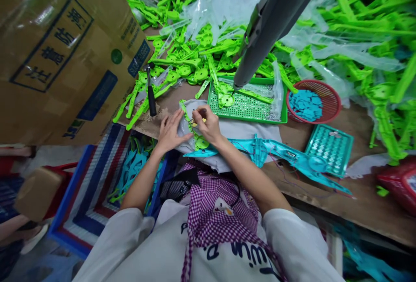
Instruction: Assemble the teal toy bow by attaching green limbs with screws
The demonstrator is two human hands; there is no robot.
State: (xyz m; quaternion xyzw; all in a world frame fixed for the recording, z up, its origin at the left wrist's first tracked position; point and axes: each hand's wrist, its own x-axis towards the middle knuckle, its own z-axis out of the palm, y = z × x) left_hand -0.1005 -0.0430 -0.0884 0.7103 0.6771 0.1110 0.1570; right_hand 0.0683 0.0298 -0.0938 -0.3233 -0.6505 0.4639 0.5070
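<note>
My left hand (170, 132) lies flat with its fingers spread, at the left edge of a lime-green plastic part (200, 142). Clear plastic shows beside that part, over a light cloth (191, 105) on the bench. Over the part, my right hand (209, 126) is closed in a pinch; a dark end shows at its fingers, too small to name. A yellow spot sits under the right fingertips. Just right of my hands, a long turquoise plastic part (258, 150) with thin wires lies along the bench edge, partly behind my right forearm.
A green tray (250, 111), a red basket (331, 98) of turquoise pieces and a teal tray (329, 150) stand on the bench. A hammer (150, 91) lies left. Piled green parts fill the back. A grey post (260, 26) hangs overhead; a large carton (65, 56) stands left.
</note>
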